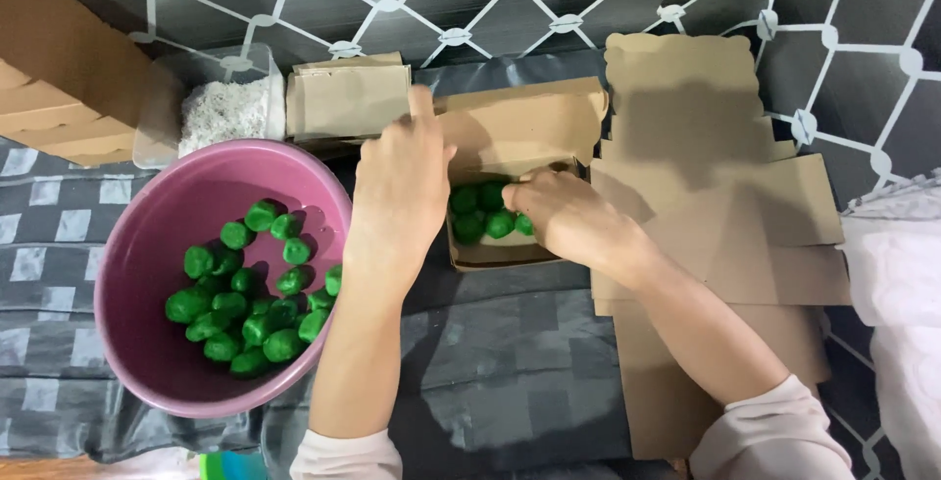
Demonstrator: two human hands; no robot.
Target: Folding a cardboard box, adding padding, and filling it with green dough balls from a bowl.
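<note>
A small open cardboard box [500, 252] sits in the middle with several green balls [480, 213] inside it. My left hand [400, 196] rests over the box's left wall, its index finger stretched toward the raised lid [520, 122]. My right hand [567, 217] reaches into the box from the right, fingertips curled among the balls; whether it grips one is hidden. A pink bowl [147, 245] at the left holds many more green balls [245, 303].
A stack of flat unfolded cardboard boxes [706, 245] lies at the right. Behind the bowl stand a clear tub of white flakes [221, 107] and a folded carton [348, 98]. More cardboard [59, 68] is at the far left. Dark patterned cloth covers the surface.
</note>
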